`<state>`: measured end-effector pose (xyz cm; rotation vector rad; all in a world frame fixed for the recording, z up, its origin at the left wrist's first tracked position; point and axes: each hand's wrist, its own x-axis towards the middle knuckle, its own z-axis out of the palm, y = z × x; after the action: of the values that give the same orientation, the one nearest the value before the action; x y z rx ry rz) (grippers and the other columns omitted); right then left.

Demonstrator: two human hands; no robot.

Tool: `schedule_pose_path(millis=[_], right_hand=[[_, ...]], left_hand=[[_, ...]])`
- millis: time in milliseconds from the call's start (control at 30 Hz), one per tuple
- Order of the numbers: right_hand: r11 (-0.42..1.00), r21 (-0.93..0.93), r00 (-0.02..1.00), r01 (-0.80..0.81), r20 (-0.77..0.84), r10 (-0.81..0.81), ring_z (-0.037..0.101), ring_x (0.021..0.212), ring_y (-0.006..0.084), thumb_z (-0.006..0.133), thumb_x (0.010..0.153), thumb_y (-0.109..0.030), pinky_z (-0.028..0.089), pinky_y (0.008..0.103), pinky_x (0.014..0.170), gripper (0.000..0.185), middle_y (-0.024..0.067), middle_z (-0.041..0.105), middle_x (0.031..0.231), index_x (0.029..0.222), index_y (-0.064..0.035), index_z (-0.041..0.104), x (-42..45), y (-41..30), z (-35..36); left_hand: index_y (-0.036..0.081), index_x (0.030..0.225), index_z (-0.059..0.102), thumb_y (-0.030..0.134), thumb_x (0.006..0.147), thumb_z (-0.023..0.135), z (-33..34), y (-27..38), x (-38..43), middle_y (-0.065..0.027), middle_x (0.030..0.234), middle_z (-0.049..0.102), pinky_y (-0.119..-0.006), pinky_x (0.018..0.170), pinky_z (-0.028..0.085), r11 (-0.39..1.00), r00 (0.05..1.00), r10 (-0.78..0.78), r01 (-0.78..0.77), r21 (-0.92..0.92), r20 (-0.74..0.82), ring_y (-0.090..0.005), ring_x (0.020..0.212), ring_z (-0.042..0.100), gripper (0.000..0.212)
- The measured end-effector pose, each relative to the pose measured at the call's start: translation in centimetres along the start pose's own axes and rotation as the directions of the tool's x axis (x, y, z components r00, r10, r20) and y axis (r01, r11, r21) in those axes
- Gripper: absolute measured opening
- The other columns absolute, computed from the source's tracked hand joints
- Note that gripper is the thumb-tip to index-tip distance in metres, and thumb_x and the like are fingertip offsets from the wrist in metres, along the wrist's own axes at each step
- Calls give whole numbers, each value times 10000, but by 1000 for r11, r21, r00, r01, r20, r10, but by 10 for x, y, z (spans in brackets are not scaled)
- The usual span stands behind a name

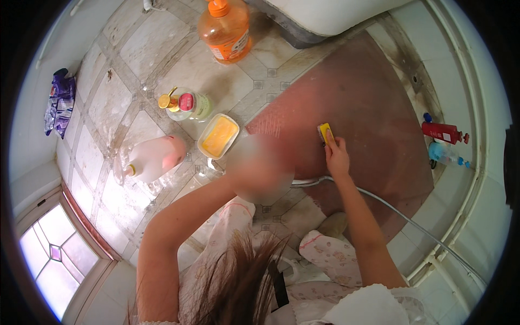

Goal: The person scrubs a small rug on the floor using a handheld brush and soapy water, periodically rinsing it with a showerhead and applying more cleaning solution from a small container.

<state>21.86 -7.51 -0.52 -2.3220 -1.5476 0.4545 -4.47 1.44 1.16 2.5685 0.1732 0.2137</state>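
My right hand (337, 156) grips a small yellow scrubbing brush (326, 132) over a reddish-brown floor mat (373, 105). The mat lies on the wet patterned floor (227, 77). A blurred patch covers my left hand (260, 168), near the mat's left edge, so its fingers cannot be made out. Beside that patch a silvery shower fitting (302, 183) pokes out, joined to a grey hose (406, 217) that runs under my right arm. Just left of the mat sits a white tub (200, 143) with a yellow-orange block (220, 136) in it.
Left of the tub are a clear pump bottle (199, 105) and a pinkish-white jug (152, 158). A large orange pump bottle (225, 34) stands near a white fixture (337, 14). Red (440, 133) and blue (443, 154) bottles lie by the right wall. A purple packet (61, 103) lies far left.
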Motion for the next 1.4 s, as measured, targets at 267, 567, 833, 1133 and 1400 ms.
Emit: schedule_pose_path(millis=[267, 567, 833, 1133, 1400], right_hand=[[996, 81, 970, 29, -242, -8, 557, 796, 315, 529, 795, -85, 473, 371, 653, 511, 118, 481, 1050, 1276, -196, 397, -6, 16, 30], [999, -43, 966, 4, -256, -15, 568, 750, 316, 549, 788, -138, 492, 393, 591, 529, 121, 479, 1056, 1281, -227, 377, -7, 16, 37], [995, 72, 972, 64, -232, -46, 566, 761, 309, 544, 790, -133, 483, 382, 615, 506, 113, 484, 1040, 1266, -228, 399, -5, 14, 27], [1000, -28, 904, 6, 429, 7, 544, 790, 329, 537, 787, -121, 459, 389, 683, 535, 144, 463, 1025, 1285, -170, 349, -57, 34, -129], [837, 193, 837, -511, -109, 536, 546, 787, 377, 634, 706, -240, 451, 407, 676, 471, 193, 541, 891, 1100, -31, 482, -222, 109, -169]], left_hand=[[102, 899, 573, 347, 587, 627, -44, 23, 25, 7, 965, 533, -405, 857, 347, 944, 975, 205, -220, 245, 87, -196, 1005, 449, 400], [84, 843, 575, 332, 600, 619, -43, 24, 29, -1, 912, 531, -408, 839, 359, 947, 969, 228, -243, 210, 90, -210, 993, 449, 349], [100, 825, 570, 334, 592, 631, -32, 39, 30, 1, 903, 535, -408, 836, 371, 949, 964, 251, -264, 173, 89, -209, 990, 462, 336], [121, 857, 567, 332, 584, 656, 0, 79, 50, 8, 952, 543, -418, 844, 367, 920, 912, 378, -389, 48, 162, -200, 998, 472, 355], [104, 846, 566, 322, 591, 649, 11, 122, 108, 0, 950, 553, -408, 829, 369, 874, 855, 484, -483, -54, 188, -193, 985, 470, 345]])
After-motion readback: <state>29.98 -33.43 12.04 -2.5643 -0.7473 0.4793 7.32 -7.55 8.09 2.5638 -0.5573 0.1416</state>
